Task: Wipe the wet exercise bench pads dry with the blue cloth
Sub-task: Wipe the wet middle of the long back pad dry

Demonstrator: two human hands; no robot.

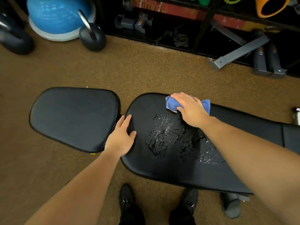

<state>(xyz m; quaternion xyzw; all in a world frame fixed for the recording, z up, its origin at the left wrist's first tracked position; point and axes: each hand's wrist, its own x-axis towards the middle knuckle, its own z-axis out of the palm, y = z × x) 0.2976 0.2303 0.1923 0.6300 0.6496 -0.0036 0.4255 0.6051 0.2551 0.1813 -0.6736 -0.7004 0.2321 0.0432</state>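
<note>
Two black bench pads lie side by side. The left seat pad (73, 117) looks dry. The long right back pad (162, 168) carries a patch of water droplets (168, 135) in its middle and another under my right forearm. My right hand (191, 109) presses flat on the bunched blue cloth (172, 103) at the pad's far edge, just beyond the wet patch. My left hand (121, 138) rests on the back pad's left edge, fingers straight, thumb on top.
Brown speckled floor surrounds the bench. Two black kettlebells (92, 34) and a blue balance ball (55, 18) stand at the back left. A dark rack (203, 21) with grey metal parts (240, 51) runs along the back. My black shoes (128, 202) stand below the pad.
</note>
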